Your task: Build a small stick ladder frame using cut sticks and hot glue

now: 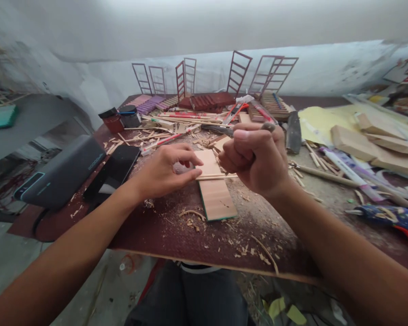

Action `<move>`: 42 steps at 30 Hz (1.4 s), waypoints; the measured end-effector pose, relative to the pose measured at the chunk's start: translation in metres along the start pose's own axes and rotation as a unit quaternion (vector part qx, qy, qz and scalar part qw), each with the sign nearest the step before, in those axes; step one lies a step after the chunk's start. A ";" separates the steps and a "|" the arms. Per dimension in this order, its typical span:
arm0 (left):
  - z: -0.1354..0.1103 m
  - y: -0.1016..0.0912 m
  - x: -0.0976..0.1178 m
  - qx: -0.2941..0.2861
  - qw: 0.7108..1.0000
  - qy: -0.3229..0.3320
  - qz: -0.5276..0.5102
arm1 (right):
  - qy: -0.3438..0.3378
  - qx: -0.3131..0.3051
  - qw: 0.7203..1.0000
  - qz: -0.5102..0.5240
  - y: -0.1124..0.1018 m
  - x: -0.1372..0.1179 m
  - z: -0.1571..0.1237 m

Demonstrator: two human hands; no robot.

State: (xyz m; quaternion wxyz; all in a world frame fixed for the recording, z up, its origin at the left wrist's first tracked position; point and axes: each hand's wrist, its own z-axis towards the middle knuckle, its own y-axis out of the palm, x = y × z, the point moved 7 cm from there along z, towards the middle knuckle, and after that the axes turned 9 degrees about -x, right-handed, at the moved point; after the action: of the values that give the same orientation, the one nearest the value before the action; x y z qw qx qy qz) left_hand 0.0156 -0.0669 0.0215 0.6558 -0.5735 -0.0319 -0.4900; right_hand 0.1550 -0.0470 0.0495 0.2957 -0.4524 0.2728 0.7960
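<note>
A flat wooden block [219,199] with green edges lies on the work table. Thin wooden sticks [217,177] rest across it, where a second pale piece of wood [207,162] adjoins. My left hand [172,167] is beside the sticks' left end, its thumb tip at or touching them. A gap shows between thumb and forefinger. Above the right end, my right hand [258,158] is a fist wrapped round a tool whose rounded handle end [268,127] pokes out on top. The fist hides most of that tool, so its kind is unclear.
A black phone [114,170] and a power bank [63,172] lie left. To the right are a blue glue gun [387,213], a marker [352,174] and wooden blocks [353,142]. Small ladder-like frames [240,72] stand behind. Shavings [193,222] litter the table.
</note>
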 end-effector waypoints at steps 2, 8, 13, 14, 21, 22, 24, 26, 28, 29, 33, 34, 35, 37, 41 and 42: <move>0.000 0.008 0.001 -0.024 1.000 0.012 -0.002 | -0.003 -0.007 1.000 0.001 0.001 0.001 0.000; 0.003 0.019 0.004 -0.052 0.998 0.034 -0.008 | -0.025 0.008 1.000 -0.012 0.002 0.008 -0.001; 0.004 0.026 0.007 -0.066 0.996 0.061 -0.011 | -0.036 0.001 0.999 0.000 0.004 0.010 0.001; 0.004 0.028 0.007 -0.068 0.996 0.063 -0.009 | -0.037 0.003 0.999 0.002 0.004 0.010 0.001; 0.004 0.029 0.010 -0.065 0.996 0.068 -0.001 | -0.036 0.002 0.999 -0.014 0.005 0.012 0.000; 0.004 0.029 0.010 -0.065 0.996 0.068 -0.001 | -0.039 0.002 0.999 -0.013 0.005 0.012 0.000; 0.004 0.029 0.010 -0.064 0.996 0.069 -0.004 | -0.041 0.003 0.999 -0.011 0.004 0.012 0.000; 0.004 0.030 0.009 -0.062 0.995 0.071 -0.007 | -0.041 0.001 0.999 -0.005 0.004 0.012 0.000; 0.004 0.030 0.009 -0.060 0.996 0.072 -0.010 | -0.044 -0.007 0.999 0.003 0.005 0.012 0.001; 0.003 0.030 0.009 -0.060 0.996 0.072 -0.012 | -0.047 -0.011 0.999 0.007 0.005 0.012 0.001; 0.004 0.029 0.008 -0.060 0.995 0.074 -0.013 | -0.055 -0.012 0.998 -0.004 0.006 0.012 0.001; 0.004 0.029 0.009 -0.060 0.995 0.074 -0.013 | -0.056 -0.011 0.998 -0.011 0.006 0.012 0.001; 0.004 0.028 0.009 -0.060 0.995 0.074 -0.013 | -0.056 -0.010 0.998 -0.017 0.005 0.012 0.001; 0.005 0.029 0.008 -0.059 0.995 0.075 -0.015 | -0.058 -0.003 0.998 -0.025 0.004 0.012 0.001; 0.003 0.032 0.005 -0.061 0.996 0.068 -0.021 | -0.041 0.012 0.999 -0.019 0.000 0.018 0.003; 0.003 0.032 0.004 -0.065 0.996 0.062 -0.023 | -0.036 0.009 0.999 -0.015 0.000 0.020 0.004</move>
State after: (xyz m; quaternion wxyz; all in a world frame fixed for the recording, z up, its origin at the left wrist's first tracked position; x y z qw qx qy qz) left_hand 0.0407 -0.0713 0.0016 0.6062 -0.5824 0.0276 -0.5409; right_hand 0.1447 -0.0395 0.0339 0.3214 -0.4247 0.2627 0.8046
